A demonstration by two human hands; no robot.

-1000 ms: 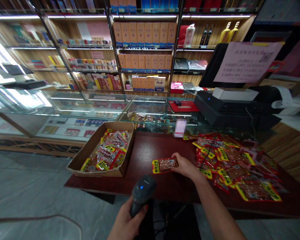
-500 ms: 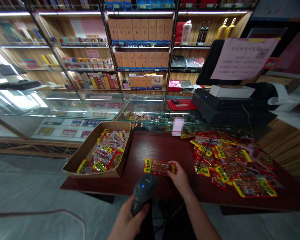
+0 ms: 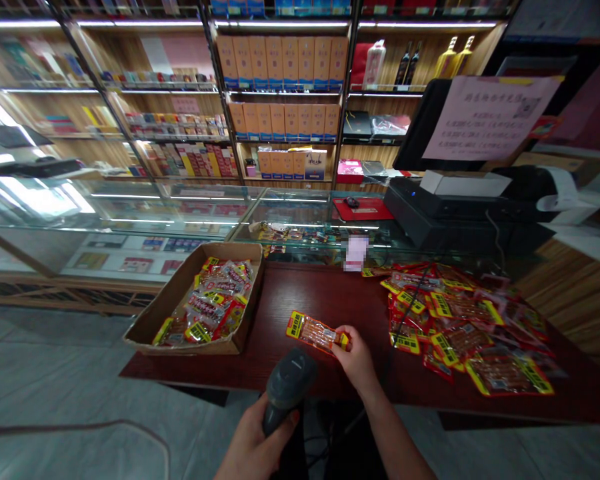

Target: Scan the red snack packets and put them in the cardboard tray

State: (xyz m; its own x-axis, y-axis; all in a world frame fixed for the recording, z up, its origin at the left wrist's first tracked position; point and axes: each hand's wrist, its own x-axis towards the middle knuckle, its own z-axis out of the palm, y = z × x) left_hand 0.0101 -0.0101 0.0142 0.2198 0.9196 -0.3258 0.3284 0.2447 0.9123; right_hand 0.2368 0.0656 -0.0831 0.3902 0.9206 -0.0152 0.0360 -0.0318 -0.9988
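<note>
My left hand [image 3: 261,433] is wrapped round the handle of a dark grey barcode scanner [image 3: 291,379], its head pointing away from me over the table's front edge. Between thumb and fingers, my right hand [image 3: 354,357] pinches the right end of a red and yellow snack packet [image 3: 314,331]. Brown sticks show through the packet's clear middle. It is tilted, left end farther from me, above the dark red table [image 3: 300,283]; whether it touches the wood I cannot tell.
An open cardboard box [image 3: 253,313] with several snack packets stands on the left. A heap of similar packets [image 3: 455,313] covers the table's right side. Behind are a glass counter [image 3: 300,207], a black cash drawer [image 3: 460,213] and a monitor [image 3: 420,127] with a pink paper.
The snack packet has turned in my right hand, its left end swinging away from me and its right end dipping nearer. The blue light on the scanner has gone out.
</note>
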